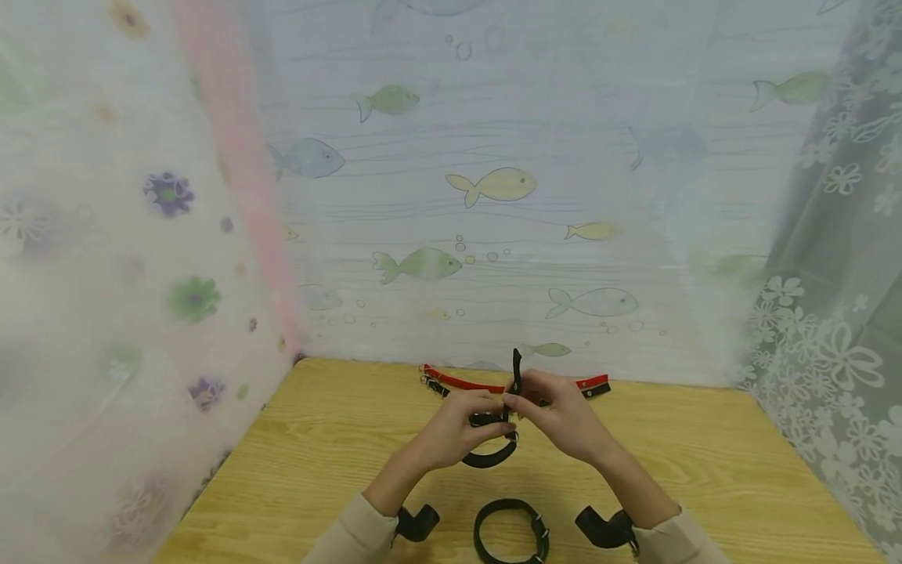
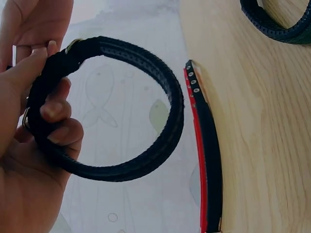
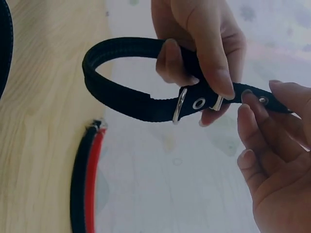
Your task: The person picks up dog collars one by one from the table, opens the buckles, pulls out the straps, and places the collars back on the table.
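Blk collar (image 1: 480, 529) nearest; hands (image 1: 451, 431) (image 1: 567, 419) grip 2nd collar (image 3: 129, 104).

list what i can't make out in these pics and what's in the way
Held black collar, right wrist view: part of its band is hidden by the left grip.
Red strap, head view: partly hidden behind the right grip.
Loose collar, left wrist view: cut off by the top and right edges.
Black strap, right wrist view: lower end cut off by the bottom edge.
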The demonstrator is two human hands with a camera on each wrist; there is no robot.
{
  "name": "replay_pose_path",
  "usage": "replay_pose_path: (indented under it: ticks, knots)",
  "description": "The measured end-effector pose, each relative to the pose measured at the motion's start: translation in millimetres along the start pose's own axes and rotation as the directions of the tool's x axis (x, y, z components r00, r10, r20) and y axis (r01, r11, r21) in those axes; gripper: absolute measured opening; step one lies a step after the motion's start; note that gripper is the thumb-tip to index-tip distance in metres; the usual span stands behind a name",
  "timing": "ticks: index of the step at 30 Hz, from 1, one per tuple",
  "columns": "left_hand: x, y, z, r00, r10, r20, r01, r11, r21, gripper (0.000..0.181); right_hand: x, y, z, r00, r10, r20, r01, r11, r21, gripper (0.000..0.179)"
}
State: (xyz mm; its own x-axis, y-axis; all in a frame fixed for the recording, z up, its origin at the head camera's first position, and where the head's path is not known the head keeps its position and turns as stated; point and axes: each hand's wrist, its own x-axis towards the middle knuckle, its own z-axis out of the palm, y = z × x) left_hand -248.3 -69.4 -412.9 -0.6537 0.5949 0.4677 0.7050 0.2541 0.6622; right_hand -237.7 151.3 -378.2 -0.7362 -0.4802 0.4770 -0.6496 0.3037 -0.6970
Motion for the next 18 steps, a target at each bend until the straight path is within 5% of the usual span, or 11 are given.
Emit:
replay_pose_path:
  ticks: [6,12,18]
  knots:
    - [-2.4,-3.3,-2.3,0.995,0.026,-0.097,-0.028,1.0,-0.01,0.02,-0.9,-2,-2,1.0,0.015,-0.006,-0.015,1.0,-0.021,0.018]
    - [-5.0,-3.2,-13.1,0.973,-0.072,-0.22,0.039,0.988,-0.149,0.016,-10.6,3,-4,0.998,0.067,-0.006,-0.068,0.993,-0.093,0.023]
    - [-3.8,-3.3,-16.5,0.964,-0.1,-0.247,0.028,0.96,-0.278,0.019,-13.2,7,6,0.998,0.029,0.05,-0.023,0.993,-0.112,0.012]
